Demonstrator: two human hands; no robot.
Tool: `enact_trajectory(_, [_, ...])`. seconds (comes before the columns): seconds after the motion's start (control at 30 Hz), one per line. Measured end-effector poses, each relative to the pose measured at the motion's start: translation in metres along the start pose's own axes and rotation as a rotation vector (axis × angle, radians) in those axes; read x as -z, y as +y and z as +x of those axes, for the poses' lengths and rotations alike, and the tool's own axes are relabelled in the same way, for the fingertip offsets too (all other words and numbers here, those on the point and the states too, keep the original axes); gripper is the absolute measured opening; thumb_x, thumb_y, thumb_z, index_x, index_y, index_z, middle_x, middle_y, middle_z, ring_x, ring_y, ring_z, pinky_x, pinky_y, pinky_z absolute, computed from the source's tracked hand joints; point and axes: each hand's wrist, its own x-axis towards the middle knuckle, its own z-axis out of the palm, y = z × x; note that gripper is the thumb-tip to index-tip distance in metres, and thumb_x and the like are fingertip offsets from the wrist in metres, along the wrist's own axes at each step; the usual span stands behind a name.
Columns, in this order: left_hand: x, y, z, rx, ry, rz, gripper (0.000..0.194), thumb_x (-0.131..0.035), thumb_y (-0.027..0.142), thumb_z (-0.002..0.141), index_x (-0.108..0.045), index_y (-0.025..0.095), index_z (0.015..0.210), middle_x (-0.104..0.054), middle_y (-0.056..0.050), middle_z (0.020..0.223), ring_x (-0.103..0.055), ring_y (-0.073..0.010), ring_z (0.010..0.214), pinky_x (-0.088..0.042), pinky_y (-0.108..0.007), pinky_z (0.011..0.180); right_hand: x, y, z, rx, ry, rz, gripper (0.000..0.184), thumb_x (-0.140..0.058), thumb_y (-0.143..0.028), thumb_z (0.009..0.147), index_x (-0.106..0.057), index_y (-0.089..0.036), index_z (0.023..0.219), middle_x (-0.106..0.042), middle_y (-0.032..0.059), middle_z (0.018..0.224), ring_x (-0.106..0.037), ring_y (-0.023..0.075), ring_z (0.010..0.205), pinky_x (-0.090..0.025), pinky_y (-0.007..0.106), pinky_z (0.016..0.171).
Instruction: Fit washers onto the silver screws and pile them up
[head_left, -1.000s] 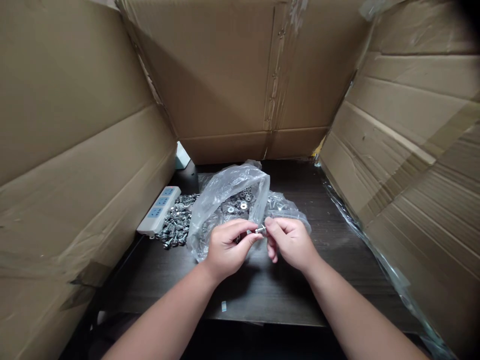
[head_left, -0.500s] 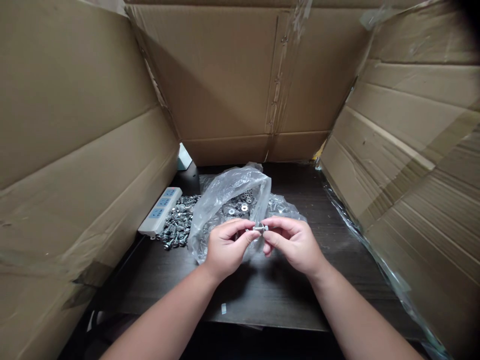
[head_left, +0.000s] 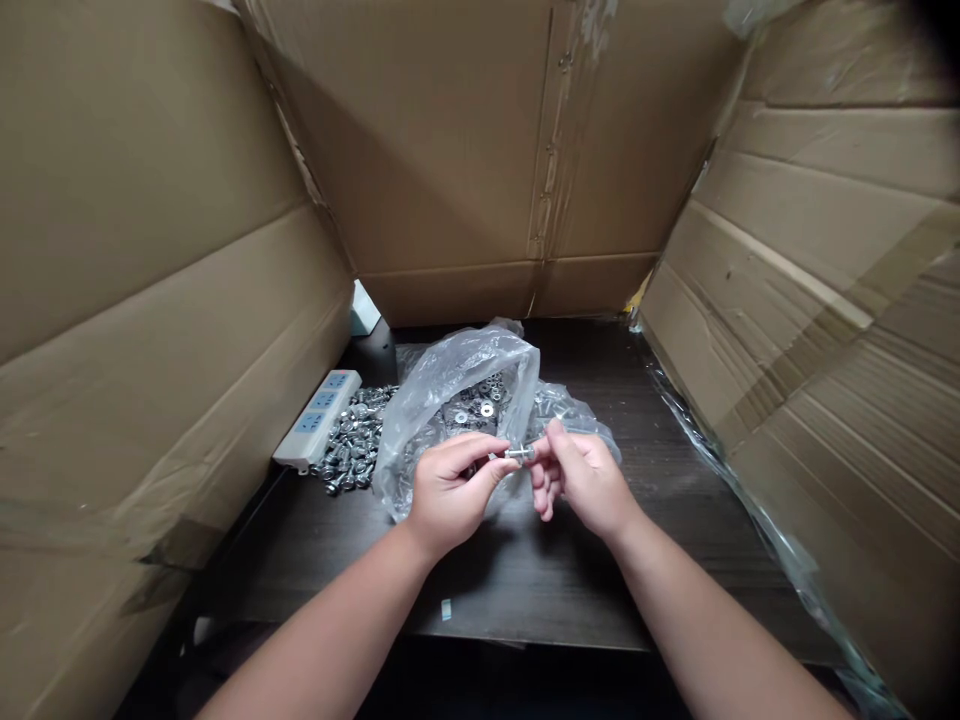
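Observation:
My left hand (head_left: pixel 452 492) pinches a small metal bolt (head_left: pixel 516 453) between thumb and fingertips, its shank lying sideways and its head toward the right. My right hand (head_left: pixel 590 482) is at the head end, its index finger at the bolt and its thumb raised apart from it. Just behind the hands, a clear plastic bag (head_left: pixel 457 358) lies with its mouth spread, holding many small washers (head_left: pixel 487 409). A second clear bag (head_left: pixel 576 408) with metal parts in it lies behind my right hand.
Left of the bags is a heap of bolts (head_left: pixel 352 440), against a white power strip (head_left: pixel 319 418). Cardboard walls (head_left: pixel 450 150) enclose the dark table (head_left: pixel 540 610) at the back and both sides. A small paper scrap (head_left: pixel 447 609) lies near the front edge.
My right thumb has lifted off the bolt head and its fingers have loosened. The left hand keeps its pinch on the bolt. The view has tilted slightly.

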Motion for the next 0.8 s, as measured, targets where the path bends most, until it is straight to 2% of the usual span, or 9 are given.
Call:
enact_trajectory(0.07, [0.0002,-0.0008,0.0001,0.067,0.024,-0.028,0.007,-0.075,0.015,0.074,-0.074,0.017,0.081,-0.072,-0.003,0.073,-0.067,-0.0124,0.064,-0.054,-0.02,0.059,0.0003,-0.002,-0.0015,0.114,-0.003,0.0,0.04,-0.06,-0.052,0.086,-0.063,-0.014,0.093,-0.06,0.0002,0.067,-0.062,0.012,0.045,-0.052,0.023,0.04])
enact_trajectory(0.13, [0.0006,-0.0013,0.0,0.141,0.033,-0.073,0.006,-0.075,0.017,0.074,-0.074,0.018,0.08,-0.072,-0.003,0.074,-0.067,-0.0131,0.065,-0.054,-0.021,0.059,0.0002,-0.0032,-0.0033,0.212,-0.019,-0.007,0.035,-0.071,-0.038,0.081,-0.061,-0.018,0.107,-0.062,0.001,0.082,-0.064,0.0117,0.051,-0.055,0.025,0.046])
enact_trajectory(0.2, [0.001,-0.001,0.0,0.192,0.031,-0.101,0.006,-0.075,0.019,0.075,-0.074,0.018,0.08,-0.073,-0.003,0.076,-0.068,-0.0144,0.068,-0.055,-0.023,0.061,-0.0003,-0.0035,-0.0045,0.269,-0.035,-0.024,0.032,-0.073,-0.03,0.079,-0.063,-0.019,0.107,-0.062,0.0019,0.088,-0.065,0.0119,0.054,-0.057,0.027,0.05])
enact_trajectory(0.27, [0.0012,-0.0001,0.0003,0.188,0.03,-0.097,0.006,-0.074,0.019,0.075,-0.074,0.018,0.08,-0.073,-0.004,0.076,-0.068,-0.0148,0.068,-0.056,-0.023,0.061,-0.0009,-0.0036,-0.005,0.288,-0.038,-0.043,0.023,-0.072,-0.027,0.08,-0.067,-0.017,0.099,-0.063,0.0023,0.087,-0.065,0.012,0.054,-0.057,0.027,0.052])
enact_trajectory(0.43, [0.0017,0.0025,0.002,0.036,0.005,-0.006,0.004,-0.074,0.017,0.076,-0.074,0.018,0.08,-0.073,-0.004,0.074,-0.068,-0.0145,0.066,-0.056,-0.023,0.06,0.0,-0.0057,-0.0043,0.224,-0.02,-0.077,0.02,-0.073,-0.03,0.078,-0.069,-0.014,0.09,-0.065,0.0012,0.071,-0.061,0.011,0.048,-0.052,0.026,0.048])
enact_trajectory(0.57, [0.003,0.0023,0.0024,-0.065,-0.01,0.044,0.006,-0.072,0.018,0.077,-0.074,0.018,0.083,-0.073,-0.005,0.074,-0.069,-0.0148,0.067,-0.056,-0.023,0.061,0.004,-0.0035,-0.0033,0.127,-0.075,0.0,0.022,-0.075,-0.031,0.077,-0.068,-0.013,0.088,-0.062,-0.0014,0.058,-0.057,0.0098,0.044,-0.05,0.024,0.046])
enact_trajectory(0.7, [0.0036,0.0019,0.0023,-0.083,-0.021,0.045,0.006,-0.071,0.016,0.078,-0.074,0.017,0.084,-0.073,-0.005,0.074,-0.069,-0.0145,0.067,-0.055,-0.023,0.062,0.0058,0.0013,-0.0023,0.054,-0.148,0.08,0.024,-0.074,-0.035,0.079,-0.066,-0.013,0.082,-0.057,-0.0036,0.052,-0.053,0.0084,0.041,-0.049,0.022,0.044])
enact_trajectory(0.8, [0.003,0.0017,0.002,-0.062,-0.044,0.033,0.005,-0.072,0.016,0.077,-0.073,0.016,0.082,-0.072,-0.005,0.072,-0.068,-0.0139,0.065,-0.054,-0.022,0.06,0.004,0.0026,-0.0007,-0.003,-0.163,0.103,0.038,-0.064,-0.047,0.085,-0.06,-0.013,0.067,-0.053,-0.0033,0.049,-0.05,0.0082,0.036,-0.047,0.022,0.038])
